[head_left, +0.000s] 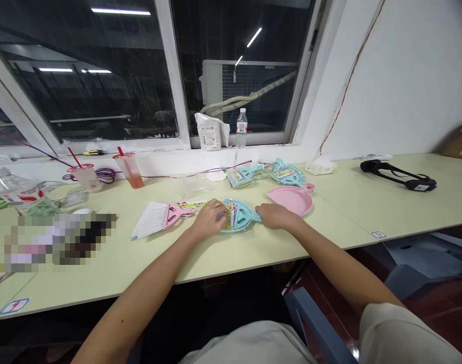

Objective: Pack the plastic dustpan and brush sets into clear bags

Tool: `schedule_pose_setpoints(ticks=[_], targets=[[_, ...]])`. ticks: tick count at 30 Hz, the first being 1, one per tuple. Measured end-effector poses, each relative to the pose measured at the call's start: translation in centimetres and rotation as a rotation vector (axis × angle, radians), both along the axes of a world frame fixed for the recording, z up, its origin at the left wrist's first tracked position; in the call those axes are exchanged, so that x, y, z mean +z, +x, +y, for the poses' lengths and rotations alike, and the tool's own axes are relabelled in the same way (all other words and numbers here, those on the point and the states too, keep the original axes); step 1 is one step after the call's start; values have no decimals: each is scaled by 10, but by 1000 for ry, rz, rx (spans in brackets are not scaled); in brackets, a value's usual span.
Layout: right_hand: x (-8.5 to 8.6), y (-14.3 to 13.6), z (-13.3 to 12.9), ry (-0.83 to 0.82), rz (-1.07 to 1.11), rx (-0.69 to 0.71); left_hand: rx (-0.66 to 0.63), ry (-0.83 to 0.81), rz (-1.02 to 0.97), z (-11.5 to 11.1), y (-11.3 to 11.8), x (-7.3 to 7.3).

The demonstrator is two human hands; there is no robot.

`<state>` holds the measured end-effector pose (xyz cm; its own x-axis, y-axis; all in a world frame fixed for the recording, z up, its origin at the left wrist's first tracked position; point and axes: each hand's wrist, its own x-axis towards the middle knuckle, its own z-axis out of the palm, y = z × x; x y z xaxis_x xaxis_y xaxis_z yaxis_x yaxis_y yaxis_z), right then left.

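Observation:
A light-blue dustpan and brush set (241,216), in clear wrapping with a printed label, lies in front of me on the table. My left hand (211,218) is closed on its left end, fingers curled over the label. Its handle end, at the right, is inside my closed right hand (274,216). Left of these lies a pink-handled brush (160,217) with white bristles, beside a printed card (192,204). A pink dustpan (293,200) rests just beyond my right hand. Two more wrapped blue sets (246,175) lie farther back.
Along the back stand two drink cups with red straws (130,172), and a white box (321,166) sits farther right. A water bottle (241,130) is on the windowsill. Black headgear (398,176) lies at right. Blurred items (60,240) cover the left side.

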<state>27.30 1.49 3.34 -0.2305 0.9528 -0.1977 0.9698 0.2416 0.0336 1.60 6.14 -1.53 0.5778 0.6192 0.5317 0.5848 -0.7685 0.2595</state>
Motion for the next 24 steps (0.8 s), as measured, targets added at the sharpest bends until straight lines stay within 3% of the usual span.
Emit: schedule_pose_setpoints(ticks=[3, 5, 7, 9, 11, 12, 14, 17, 20, 24], targets=[[-15, 16, 23, 105, 86, 64, -181, -72, 115, -8, 4, 0], [-18, 34, 38, 129, 237, 122, -220, -134, 191, -11, 7, 0], [-15, 61, 53, 197, 394, 89, -223, -156, 240, -12, 7, -2], [-9, 99, 67, 392, 478, -152, -210, -153, 257, -10, 7, -3], [-4, 142, 79, 552, 482, -552, -198, -152, 257, -8, 7, -4], [-3, 162, 84, 566, 462, -725, -195, -156, 256, -7, 6, -5], [-10, 194, 90, 434, 478, -953, -195, -165, 255, -4, 6, -6], [-30, 214, 95, 291, 646, -1066, -199, -177, 245, 1, 6, -9], [-47, 212, 99, 371, 765, -1070, -202, -193, 229, 5, 6, -12], [-51, 210, 107, 383, 878, -1088, -207, -209, 216, 5, 7, -12]])
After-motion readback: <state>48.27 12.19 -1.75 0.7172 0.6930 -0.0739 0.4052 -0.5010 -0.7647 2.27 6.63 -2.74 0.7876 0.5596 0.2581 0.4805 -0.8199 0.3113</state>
